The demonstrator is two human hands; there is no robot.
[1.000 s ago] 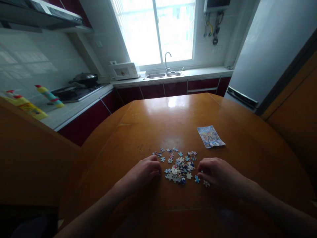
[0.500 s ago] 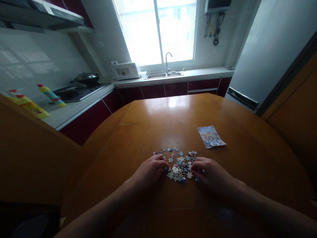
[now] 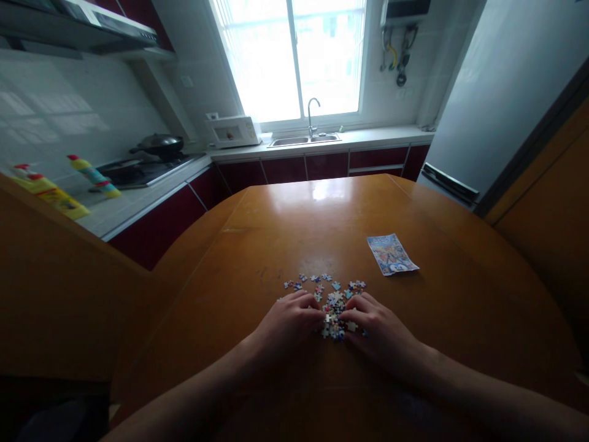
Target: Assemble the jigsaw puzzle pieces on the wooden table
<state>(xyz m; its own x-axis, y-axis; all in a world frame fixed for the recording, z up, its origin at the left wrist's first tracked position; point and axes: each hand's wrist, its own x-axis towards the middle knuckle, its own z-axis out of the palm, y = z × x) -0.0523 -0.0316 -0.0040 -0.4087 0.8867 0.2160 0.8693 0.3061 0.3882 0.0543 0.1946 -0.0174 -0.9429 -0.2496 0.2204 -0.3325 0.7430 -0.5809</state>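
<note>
Brown glossy wood is forming the surface (image 3: 322, 227), and a jigsaw pile (image 3: 333, 320) is lying on its near part, squarely between the two hands. Left grip (image 3: 292, 318) is coming up against the pile's left edge, right grip (image 3: 375, 325) against its right edge, thumb side inward. Fingers on both are bending inward, with a narrow gap of visible pieces showing between them. Whether either grip is pinching a piece: cannot tell, since the fingers are covering the contact. A few bits are peeking out right beside the right grip, including one pale piece (image 3: 351, 326) just by its fingers.

Looks: small interlocking pieces with knobs and notches, mostly overlapping. Colours are running white, pale grey, light blue, dark blue, with a little pink-red. Details are staying too small to read. Loose singles are spreading along the far side of the pile, beyond the fingertips: a teal piece (image 3: 336, 285) is lying apart there, and a small cluster (image 3: 358, 285) is sitting to its right.

Printed picture sheet (image 3: 392, 254), mostly blue with orange-tan in the middle, is lying farther off, beyond the right grip and well apart from the pile. White microwave (image 3: 232, 132) and curved faucet (image 3: 310, 116) are standing in the background.
</note>
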